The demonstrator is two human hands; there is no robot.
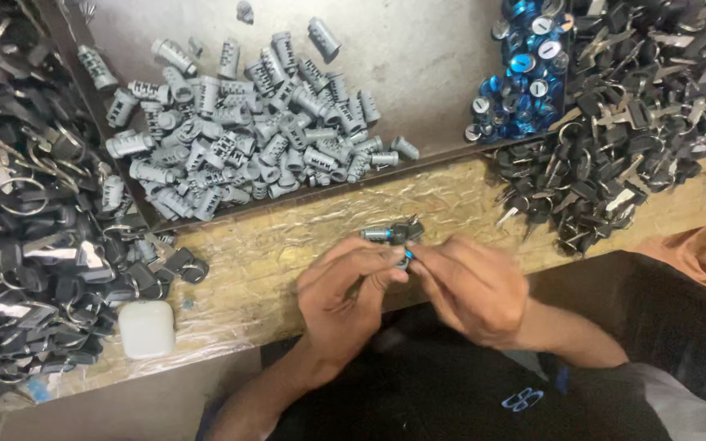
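My left hand and my right hand meet at the front edge of the wooden bench. Their fingertips pinch a small blue-and-silver part between them; which hand bears it I cannot tell. Just beyond the fingers a grey lock cylinder with a black-headed key lies on the bench, close to or touching the fingertips. Both hands are blurred.
A metal tray holds a heap of grey lock cylinders and blue-capped round parts. Piles of black-headed keys on rings lie at left and right. A small white case sits near the front left.
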